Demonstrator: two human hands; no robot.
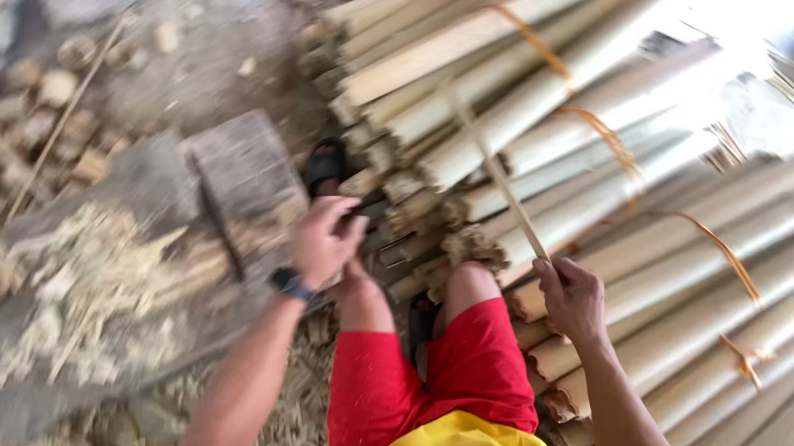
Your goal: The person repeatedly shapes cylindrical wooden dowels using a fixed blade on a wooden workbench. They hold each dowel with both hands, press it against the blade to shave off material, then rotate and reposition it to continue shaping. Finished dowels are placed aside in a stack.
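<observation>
My right hand point(572, 296) pinches the lower end of a thin bamboo strip point(494, 169) that slants up and left over a pile of split bamboo. My left hand point(325, 239) is closed around a dark handle of a tool point(355, 217), just above my left knee; the blade is hidden and blurred. I sit in red shorts point(438, 380) with both knees forward, next to a low grey block point(248, 180).
Bundles of split bamboo point(642, 197) tied with orange bands point(605, 141) fill the right side. A black sandal point(326, 164) lies beyond the block. Shavings and offcuts point(82, 278) cover the ground at left, with round bamboo stubs point(41, 95) farther back.
</observation>
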